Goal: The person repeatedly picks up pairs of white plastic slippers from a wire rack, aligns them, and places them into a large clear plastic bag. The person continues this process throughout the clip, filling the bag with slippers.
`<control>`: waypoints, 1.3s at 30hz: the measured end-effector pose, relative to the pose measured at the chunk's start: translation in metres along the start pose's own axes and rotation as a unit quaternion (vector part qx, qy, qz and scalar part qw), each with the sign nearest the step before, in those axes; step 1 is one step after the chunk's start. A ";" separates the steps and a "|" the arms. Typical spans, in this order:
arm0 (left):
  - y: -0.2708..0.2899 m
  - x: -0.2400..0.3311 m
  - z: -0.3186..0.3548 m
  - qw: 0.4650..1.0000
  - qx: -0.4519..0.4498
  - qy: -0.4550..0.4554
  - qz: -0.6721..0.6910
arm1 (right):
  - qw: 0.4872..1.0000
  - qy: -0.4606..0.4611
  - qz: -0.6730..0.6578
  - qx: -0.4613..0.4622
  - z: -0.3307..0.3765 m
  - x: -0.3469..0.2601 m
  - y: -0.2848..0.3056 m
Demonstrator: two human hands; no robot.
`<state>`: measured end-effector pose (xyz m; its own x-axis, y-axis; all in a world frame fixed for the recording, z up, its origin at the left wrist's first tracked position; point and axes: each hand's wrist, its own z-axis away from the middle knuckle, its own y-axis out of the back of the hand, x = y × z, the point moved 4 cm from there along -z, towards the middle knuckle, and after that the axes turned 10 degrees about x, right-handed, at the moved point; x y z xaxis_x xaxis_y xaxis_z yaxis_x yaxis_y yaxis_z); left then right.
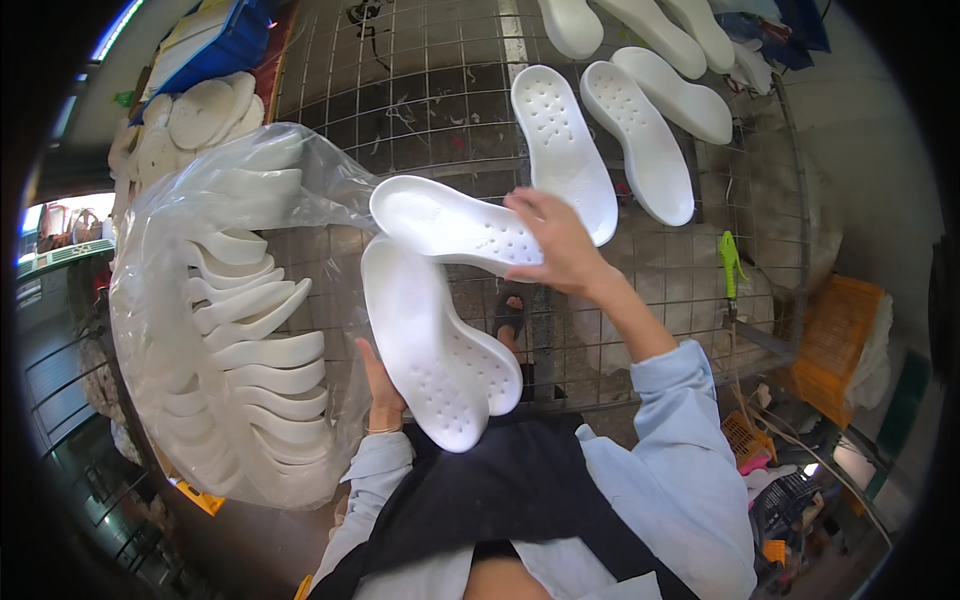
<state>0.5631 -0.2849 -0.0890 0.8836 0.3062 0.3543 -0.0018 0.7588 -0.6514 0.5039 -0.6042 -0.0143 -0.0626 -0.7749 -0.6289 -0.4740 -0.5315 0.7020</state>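
My right hand [568, 250] grips a white insole [435, 217] by its end with small holes, thumb below and fingers over the top. That insole lies roughly level, its plain end pointing left. Below it, my left hand [380, 390] holds two more white insoles [410, 325], one overlapping the other, close to my black apron [500, 490]. The left thumb shows at their left edge; the other fingers are hidden beneath. A clear plastic bag [160, 290] left of my hands holds several insoles [285, 380] stacked in a row, edges toward me.
A wire mesh surface [440, 110] spreads under the work. Several loose insoles [640, 140] lie on it at the far right. White rounded pieces [205, 110] and a blue bin [215, 45] stand far left. A green-handled tool [730, 265] and an orange crate [835, 335] are at the right.
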 end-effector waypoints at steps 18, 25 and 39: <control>-0.029 0.020 0.003 0.947 -0.222 0.035 0.230 | 0.866 -0.371 0.283 0.179 -0.015 0.190 0.073; -0.038 0.072 0.016 0.777 0.098 -0.294 -0.548 | 0.973 -0.078 -0.210 0.046 0.007 0.039 0.018; -0.054 0.094 -0.060 0.864 -0.039 -0.240 -0.441 | 0.948 -0.278 -0.134 -0.073 0.038 -0.063 -0.056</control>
<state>0.6739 -0.3319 -0.0604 0.2296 -0.1539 0.9610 0.6212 0.7833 -0.0230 0.5010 -0.5123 -0.0269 -0.4298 -0.3262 -0.8420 -0.4144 -0.7572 0.5049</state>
